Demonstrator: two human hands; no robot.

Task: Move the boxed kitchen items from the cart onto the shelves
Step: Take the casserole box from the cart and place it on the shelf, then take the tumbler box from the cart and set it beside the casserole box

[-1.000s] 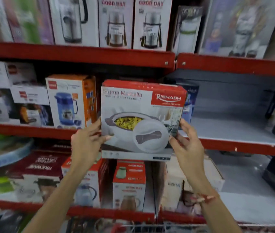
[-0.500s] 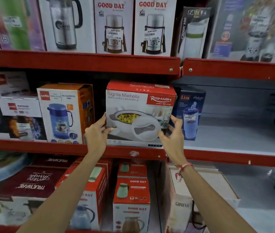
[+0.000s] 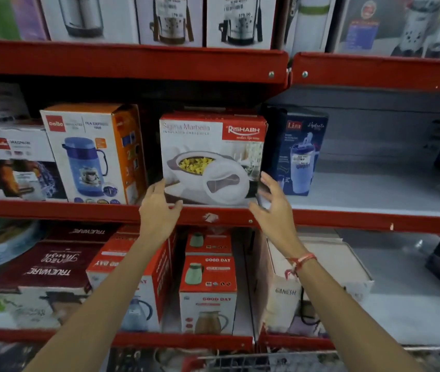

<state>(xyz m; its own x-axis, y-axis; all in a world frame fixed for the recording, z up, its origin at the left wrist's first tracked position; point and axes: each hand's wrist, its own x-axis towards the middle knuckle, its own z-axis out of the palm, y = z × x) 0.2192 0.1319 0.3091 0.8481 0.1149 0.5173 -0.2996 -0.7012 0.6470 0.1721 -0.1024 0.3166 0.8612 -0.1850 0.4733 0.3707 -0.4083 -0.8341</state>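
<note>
- Since the earlier frames the white and red cardboard casserole box (image 3: pixel 213 159) has gone from the air, held between both hands, to the middle red metal shelf (image 3: pixel 347 218), pushed deeper in; both hands have come off its sides.
- The box now stands upright on this shelf, at the centre of the view, between the orange and white flask box (image 3: pixel 92 154) at its 9 o'clock and the dark blue tumbler box (image 3: pixel 298 151) at its 3 o'clock. Its printed front faces the person and its long side runs left to right along the shelf edge.
- The left hand (image 3: pixel 159 208) is loose with spread fingers; its fingertips are at the lower left corner of the box, and I cannot tell if they touch it.
- The right hand (image 3: pixel 272 205) is also loose and holds nothing, just beside the lower right corner.
- From the hands, the box lies at 12 o'clock, both hands about equally near.
- The wire cart (image 3: pixel 240 361) shows at 6 o'clock, below the arms; I judge the next reach goes down there.
</note>
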